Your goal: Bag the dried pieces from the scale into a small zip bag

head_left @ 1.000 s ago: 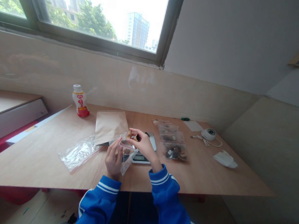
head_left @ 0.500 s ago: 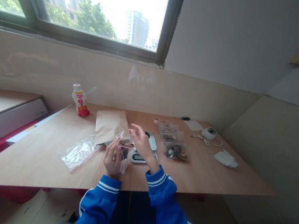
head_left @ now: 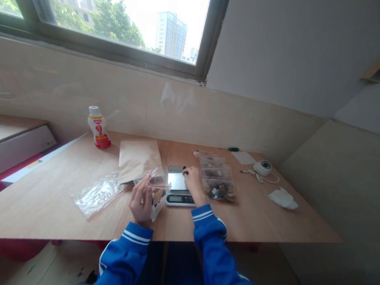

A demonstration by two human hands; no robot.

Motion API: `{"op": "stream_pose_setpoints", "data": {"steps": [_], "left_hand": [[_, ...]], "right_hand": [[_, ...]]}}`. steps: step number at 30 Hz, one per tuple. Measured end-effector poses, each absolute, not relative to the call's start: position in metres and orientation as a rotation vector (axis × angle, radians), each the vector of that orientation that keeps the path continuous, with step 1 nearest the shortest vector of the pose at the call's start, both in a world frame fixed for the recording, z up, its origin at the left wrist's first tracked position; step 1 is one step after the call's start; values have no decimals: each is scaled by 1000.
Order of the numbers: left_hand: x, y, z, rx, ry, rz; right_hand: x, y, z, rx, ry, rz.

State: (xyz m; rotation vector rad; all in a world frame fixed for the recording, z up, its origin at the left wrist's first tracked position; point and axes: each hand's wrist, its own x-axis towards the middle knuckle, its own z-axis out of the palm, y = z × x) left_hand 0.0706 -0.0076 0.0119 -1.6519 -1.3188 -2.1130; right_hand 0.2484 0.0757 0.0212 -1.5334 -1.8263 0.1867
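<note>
My left hand (head_left: pixel 142 202) is closed on a clear zip bag (head_left: pixel 158 196) with a red seal line. Brownish and dark pieces show through its plastic, and its top gapes a little. Over the plate of a white kitchen scale (head_left: pixel 176 178), my right hand (head_left: pixel 193 182) has its fingertips on a small dark piece (head_left: pixel 184 170). The fingers look pinched round it; their undersides are hidden. The scale's display faces me, its digits too small to read.
Several filled zip bags (head_left: pixel 218 172) lie in a column right of the scale. Left are a brown paper pouch (head_left: pixel 139 154), empty clear bags (head_left: pixel 98 194) and a bottle (head_left: pixel 99 129). Farther right lie a white camera (head_left: pixel 262 166) with its cable and a folded white cloth or tissue (head_left: pixel 283 198).
My right hand has moved from above the zip bag, right and down to the dark piece on the scale. My left hand still holds the bag. The view has shifted slightly.
</note>
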Motion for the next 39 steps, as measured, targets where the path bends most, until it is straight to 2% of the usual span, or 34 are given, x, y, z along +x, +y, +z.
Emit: {"op": "stream_pose_setpoints", "data": {"steps": [9, 13, 18, 23, 26, 30, 39], "left_hand": [[70, -7, 11, -1650, -1321, -2108], [70, -7, 11, -1662, -1355, -2091], [69, -8, 10, -1657, -1371, -2126], [69, -7, 10, -1628, -1339, -2133], [68, -7, 10, -1621, -1321, -2131], [67, -7, 9, -1629, -1317, -2142], [64, -8, 9, -1811, -1260, -2082]], "right_hand": [[252, 65, 41, -1509, -1765, 160], [238, 43, 75, -1219, -1558, 339], [224, 13, 109, -1027, -1673, 638], [224, -2, 85, -1212, -1617, 702], [217, -10, 61, -1281, -1629, 896], [200, -17, 46, -1152, -1552, 1106], [204, -19, 67, -1009, -1307, 1012]]}}
